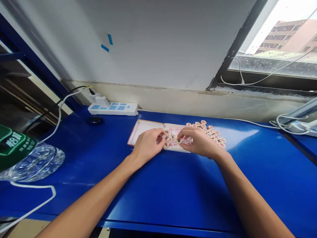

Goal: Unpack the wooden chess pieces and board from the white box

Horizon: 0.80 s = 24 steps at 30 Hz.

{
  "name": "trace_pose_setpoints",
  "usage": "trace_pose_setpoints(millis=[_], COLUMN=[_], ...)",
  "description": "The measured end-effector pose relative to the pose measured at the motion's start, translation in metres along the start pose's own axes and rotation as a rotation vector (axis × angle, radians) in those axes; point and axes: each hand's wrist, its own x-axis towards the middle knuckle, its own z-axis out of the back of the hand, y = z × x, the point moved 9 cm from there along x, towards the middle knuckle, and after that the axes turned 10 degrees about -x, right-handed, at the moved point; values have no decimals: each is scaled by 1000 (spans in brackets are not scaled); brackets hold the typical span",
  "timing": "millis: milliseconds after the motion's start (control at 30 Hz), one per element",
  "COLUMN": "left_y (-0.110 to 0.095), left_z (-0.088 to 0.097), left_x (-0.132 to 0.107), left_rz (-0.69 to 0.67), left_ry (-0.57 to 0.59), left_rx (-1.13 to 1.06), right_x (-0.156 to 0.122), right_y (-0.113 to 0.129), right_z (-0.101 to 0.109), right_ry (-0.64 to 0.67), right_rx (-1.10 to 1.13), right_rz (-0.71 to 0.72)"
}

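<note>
A shallow open box lies unfolded on the blue table, its bare white half (139,127) at left and its half with a red-lined board (177,128) at right. Several round wooden Chinese chess pieces (172,137) with black characters sit on the board half. My left hand (150,142) is curled at the board's left side, thumb and forefinger at the edge of a black-marked piece (167,138). From the right, my right hand (201,141) pinches another black-marked piece (179,140) low over the board. Its palm hides part of the board.
More chess pieces (216,133) lie grouped right of the box. Behind stand a white power strip (119,109) with plugs and a dark oval object (95,120). A large water bottle (32,157) lies at left near a white cable (37,186). The wall (158,49) bounds the back.
</note>
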Motion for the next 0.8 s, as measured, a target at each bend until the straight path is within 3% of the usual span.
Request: trace_pose_setpoints(millis=[267, 367, 467, 533, 733, 800], left_y=[1, 1, 1, 2, 3, 4], left_z=[0, 0, 0, -1, -1, -1], left_x=[-1, 0, 0, 0, 0, 1], left_rz=[9, 3, 6, 13, 9, 8], left_ry=[1, 5, 8, 14, -1, -2], left_rx=[2, 12, 11, 10, 13, 9], right_x=[-1, -6, -24, -37, -45, -44], right_y=[1, -8, -35, -54, -74, -72], right_z=[-3, 16, 47, 58, 37, 34], right_ry=[16, -131, -366, -426, -93, -54], right_rx=[-52, -58, -104, -146, -146, -124], right_rz=[-21, -55, -202, -284, -306, -298])
